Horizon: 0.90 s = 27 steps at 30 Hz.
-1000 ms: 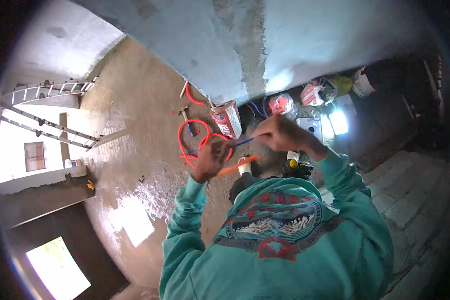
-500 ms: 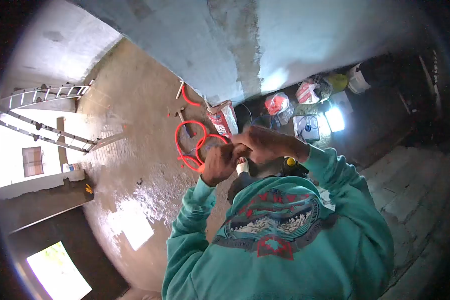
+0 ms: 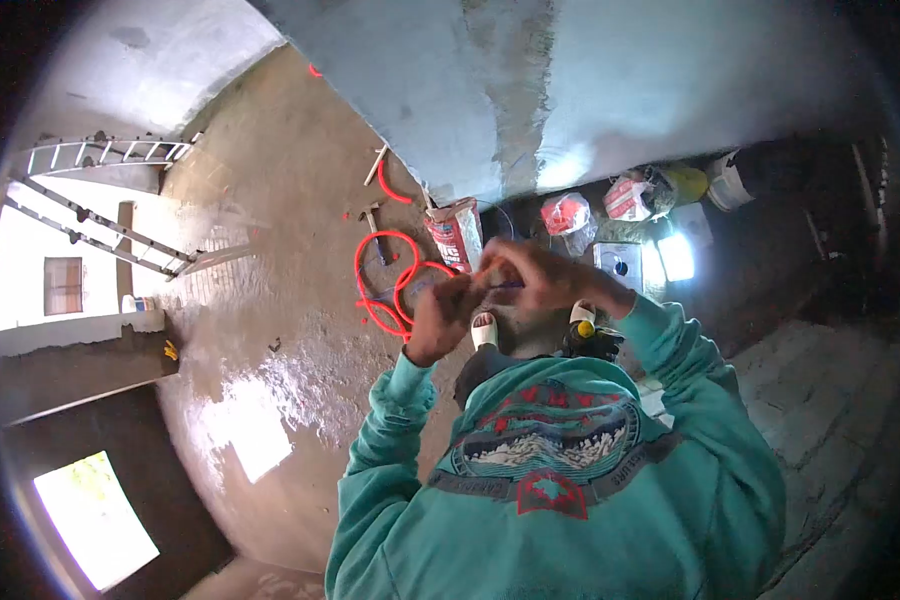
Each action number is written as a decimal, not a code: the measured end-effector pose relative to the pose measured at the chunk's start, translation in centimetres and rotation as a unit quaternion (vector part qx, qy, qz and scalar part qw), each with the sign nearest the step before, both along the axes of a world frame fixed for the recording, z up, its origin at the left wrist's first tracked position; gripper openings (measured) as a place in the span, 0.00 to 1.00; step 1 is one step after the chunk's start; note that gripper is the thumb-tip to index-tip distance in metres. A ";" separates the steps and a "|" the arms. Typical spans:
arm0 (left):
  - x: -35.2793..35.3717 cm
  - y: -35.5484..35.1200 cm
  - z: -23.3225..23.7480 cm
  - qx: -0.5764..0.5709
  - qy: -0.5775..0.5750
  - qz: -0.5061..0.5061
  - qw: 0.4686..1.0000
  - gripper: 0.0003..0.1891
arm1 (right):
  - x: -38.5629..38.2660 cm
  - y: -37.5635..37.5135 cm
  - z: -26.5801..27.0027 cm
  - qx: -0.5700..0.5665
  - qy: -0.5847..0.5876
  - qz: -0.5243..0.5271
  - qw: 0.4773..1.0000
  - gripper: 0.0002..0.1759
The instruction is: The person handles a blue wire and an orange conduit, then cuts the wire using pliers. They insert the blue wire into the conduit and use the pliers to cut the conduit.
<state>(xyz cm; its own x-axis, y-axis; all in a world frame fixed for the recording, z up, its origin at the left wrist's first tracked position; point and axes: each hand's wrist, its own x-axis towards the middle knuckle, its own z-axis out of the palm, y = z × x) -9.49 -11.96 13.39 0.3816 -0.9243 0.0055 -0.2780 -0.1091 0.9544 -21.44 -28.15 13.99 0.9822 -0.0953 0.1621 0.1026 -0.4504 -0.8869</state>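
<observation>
My left hand (image 3: 440, 319) is raised before my chest, its fingers closed in a pinch. Close beside it, my right hand (image 3: 532, 277) is also closed, with a small blue thing (image 3: 508, 285) at its fingers, too small to name. What the left fingers hold is hidden. Beyond my left hand, a coiled red hose (image 3: 358, 272) lies on the floor. A red and white bag (image 3: 456, 236) stands just past my hands, near the wall corner.
A hammer (image 3: 374, 232) lies beside the hose. Ladders (image 3: 100, 228) stand at the left. Along the wall are a plastic bag with red contents (image 3: 566, 214), a white box (image 3: 620, 260), a bright lamp (image 3: 676, 257) and a white bucket (image 3: 730, 182). My feet in light footwear (image 3: 484, 330) show below.
My hands have moved slightly apart, and the blue thing now shows at my right fingers. The view has shifted, so more of my feet is visible.
</observation>
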 end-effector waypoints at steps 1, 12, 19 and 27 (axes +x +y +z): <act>0.5 0.6 -0.4 -0.018 0.057 0.037 0.998 0.12 | -0.4 -0.9 -0.7 0.048 0.006 -0.009 0.999 0.17; -0.7 -0.4 -0.9 0.054 -0.177 -0.057 0.981 0.23 | -0.3 -0.5 1.7 -0.128 0.041 0.055 0.989 0.06; 3.1 1.8 -0.6 0.079 0.010 -0.003 0.997 0.23 | -2.7 -4.6 0.8 0.036 0.123 0.037 0.991 0.12; 2.0 1.2 -3.0 0.069 -0.001 0.035 0.997 0.21 | -0.7 -2.2 2.6 -0.082 0.054 -0.014 0.995 0.10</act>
